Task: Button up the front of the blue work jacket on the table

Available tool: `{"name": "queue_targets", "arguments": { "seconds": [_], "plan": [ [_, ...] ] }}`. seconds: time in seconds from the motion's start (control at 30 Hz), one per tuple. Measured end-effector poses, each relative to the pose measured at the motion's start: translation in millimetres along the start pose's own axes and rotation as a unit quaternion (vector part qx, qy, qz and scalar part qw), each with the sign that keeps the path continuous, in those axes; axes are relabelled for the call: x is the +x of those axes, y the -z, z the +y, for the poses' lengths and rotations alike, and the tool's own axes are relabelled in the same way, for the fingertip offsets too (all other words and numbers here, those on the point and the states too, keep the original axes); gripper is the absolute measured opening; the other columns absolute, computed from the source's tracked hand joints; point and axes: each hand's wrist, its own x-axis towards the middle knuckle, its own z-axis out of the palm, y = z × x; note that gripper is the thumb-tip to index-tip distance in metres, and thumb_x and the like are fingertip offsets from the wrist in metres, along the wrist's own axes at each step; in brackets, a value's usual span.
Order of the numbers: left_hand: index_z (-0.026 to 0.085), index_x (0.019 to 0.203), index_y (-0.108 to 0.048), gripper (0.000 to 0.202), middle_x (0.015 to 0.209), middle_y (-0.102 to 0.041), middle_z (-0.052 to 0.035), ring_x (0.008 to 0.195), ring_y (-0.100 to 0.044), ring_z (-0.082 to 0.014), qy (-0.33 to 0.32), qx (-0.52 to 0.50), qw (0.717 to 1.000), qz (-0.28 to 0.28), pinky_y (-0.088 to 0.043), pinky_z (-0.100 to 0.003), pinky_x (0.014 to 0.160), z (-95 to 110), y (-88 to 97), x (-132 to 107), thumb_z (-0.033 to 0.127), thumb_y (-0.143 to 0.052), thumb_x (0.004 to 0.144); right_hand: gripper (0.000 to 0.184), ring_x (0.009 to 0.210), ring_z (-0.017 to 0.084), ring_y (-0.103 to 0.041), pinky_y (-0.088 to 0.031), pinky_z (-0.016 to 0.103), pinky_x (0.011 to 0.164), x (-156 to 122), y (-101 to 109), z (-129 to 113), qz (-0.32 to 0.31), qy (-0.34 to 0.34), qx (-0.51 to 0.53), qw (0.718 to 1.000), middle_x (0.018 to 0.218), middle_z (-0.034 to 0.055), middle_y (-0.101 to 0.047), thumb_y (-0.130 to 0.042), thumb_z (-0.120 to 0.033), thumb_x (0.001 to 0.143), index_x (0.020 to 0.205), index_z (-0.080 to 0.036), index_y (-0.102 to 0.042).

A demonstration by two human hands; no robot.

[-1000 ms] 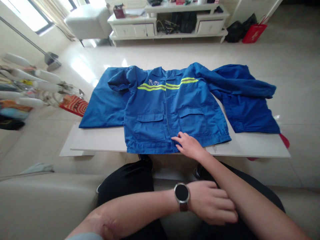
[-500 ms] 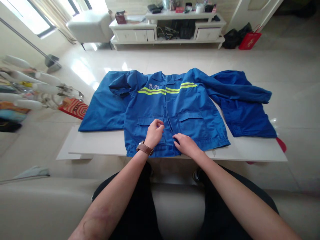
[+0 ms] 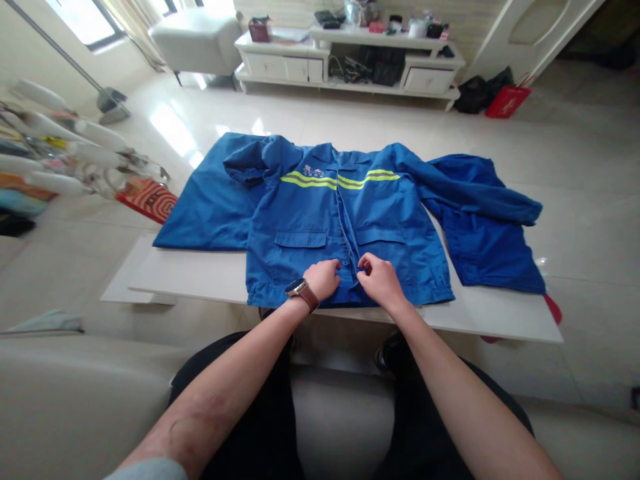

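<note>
lying on the left end of the bench point(image 3: 185, 273), a folded blue cloth point(image 3: 200, 200) looks soft and limp, with a bunched sleeve point(image 3: 245, 163) partly over it. that sleeve belongs to the blue jacket point(image 3: 310, 210), spread front up across the middle of the bench, its gathered waistband point(image 3: 265, 297) along the bench's near edge. the jacket should handle as fairly light, a sturdy weave that bends and creases readily, hardly slippery and not fragile; the doubled front edge point(image 3: 351, 237) and the waistband, likely stiffer, seem the surest places to take hold. over the bench's near edge, about its middle, the left hand point(image 3: 323, 279) rests at the jacket's lower front, close to a button point(image 3: 345, 263); its grip is curled, and whether it pinches cloth i cannot tell. also above that near edge, the right hand point(image 3: 380, 277) has its grip pinching the raised front edge between thumb and forefinger. on the right part of the bench, an outstretched sleeve point(image 3: 480, 190) lies loosely over a darker blue garment point(image 3: 495, 247).
</note>
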Motion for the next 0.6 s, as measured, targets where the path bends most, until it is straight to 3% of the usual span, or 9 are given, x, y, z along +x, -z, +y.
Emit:
{"name": "queue_targets", "arguments": {
  "seconds": [0.1, 0.2, 0.3, 0.4, 0.6],
  "plan": [
    [0.024, 0.104, -0.072, 0.022, 0.107, -0.077, -0.0082, 0.099, -0.072, -0.0259, -0.061, 0.06, 0.996, -0.02, -0.052, -0.033, 0.082, 4, -0.6, -3, 0.031, -0.056, 0.091, 0.029, 0.067, 0.017, -0.059, -0.04, 0.028, 0.068, -1, 1, 4, -0.001, -0.007, 0.007, 1.0, 0.08, 0.0011, -0.069, -0.054, -0.011, 0.075, 0.097, -0.022, -0.07],
    [0.022, 0.091, -0.073, 0.038, 0.102, -0.076, -0.0105, 0.098, -0.071, -0.0274, -0.133, 0.088, 0.986, -0.041, -0.05, -0.035, 0.081, 8, 5.4, -11, 0.049, -0.047, 0.097, 0.033, 0.071, 0.018, -0.062, -0.045, 0.029, 0.073, -3, 4, 9, -0.007, -0.015, 0.03, 0.999, 0.086, 0.0037, -0.072, -0.053, -0.013, 0.075, 0.1, -0.02, -0.073],
    [0.022, 0.093, -0.072, 0.044, 0.102, -0.075, -0.0098, 0.099, -0.069, -0.0282, -0.187, 0.079, 0.978, -0.039, -0.049, -0.034, 0.08, 8, 13.8, -18, 0.063, -0.056, 0.089, 0.03, 0.069, 0.018, -0.062, -0.046, 0.029, 0.072, -5, 8, 9, 0.004, -0.028, 0.054, 0.998, 0.077, 0.0023, -0.07, -0.054, -0.017, 0.075, 0.097, -0.019, -0.074],
    [0.023, 0.09, -0.074, 0.04, 0.094, -0.076, -0.0078, 0.088, -0.069, -0.0257, -0.209, 0.069, 0.974, -0.059, -0.046, -0.032, 0.072, 5, 18.4, -21, 0.061, -0.07, 0.078, 0.021, 0.065, 0.018, -0.059, -0.044, 0.028, 0.068, -7, 10, 3, 0.006, -0.016, 0.066, 0.998, 0.068, 0.0001, -0.065, -0.055, -0.019, 0.073, 0.086, -0.02, -0.072],
    [0.023, 0.062, -0.072, 0.035, 0.06, -0.067, -0.0013, 0.056, -0.056, -0.0156, -0.211, 0.005, 0.967, -0.14, -0.035, -0.029, 0.058, 8, 22.7, -24, 0.056, -0.08, 0.069, 0.012, 0.06, 0.015, -0.054, -0.037, 0.026, 0.062, -13, 10, -8, -0.033, 0.046, 0.069, 0.996, 0.062, -0.0021, -0.059, -0.054, -0.014, 0.07, 0.072, -0.021, -0.064]
  ]
}}
